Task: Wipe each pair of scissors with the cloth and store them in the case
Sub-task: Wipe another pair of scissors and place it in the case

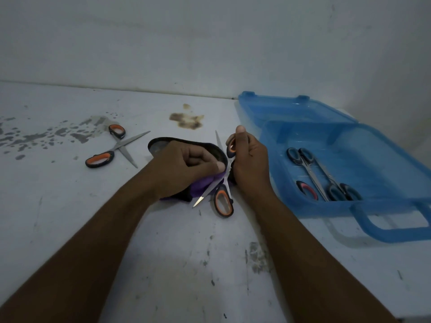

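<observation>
— Taking the case (396, 234) as the mark, where were the hands?
— Both just left of it, over the worktop (163, 252); the case lay open, its lid laid back toward the wall.
— And the right grip (249, 164)?
— Nearest the case's left wall; it was closed round the upper orange-and-black handle of the scissors (224, 201); the blades stood apart, one pointing away, the other down toward the near edge.
— The left grip (186, 166)?
— Further left of the case; its fingers were curled round a purple cloth (200, 186), held against the scissors near the pivot; whether the cloth touched the blade itself I could not tell.
— Anything under it?
— A dark oval thing (161, 144), on the side away from the case; I could not make out what it was.
— Other scissors?
— A second pair (112, 149), orange-handled, lay open on the worktop well left of the case; inside the case lay blue-handled pairs (312, 176), with a red-handled one (307, 191) beside them, partly hidden.
— The worktop itself?
— White and scuffed; a brown stain (186, 121) sat left of the case's far corner.
</observation>
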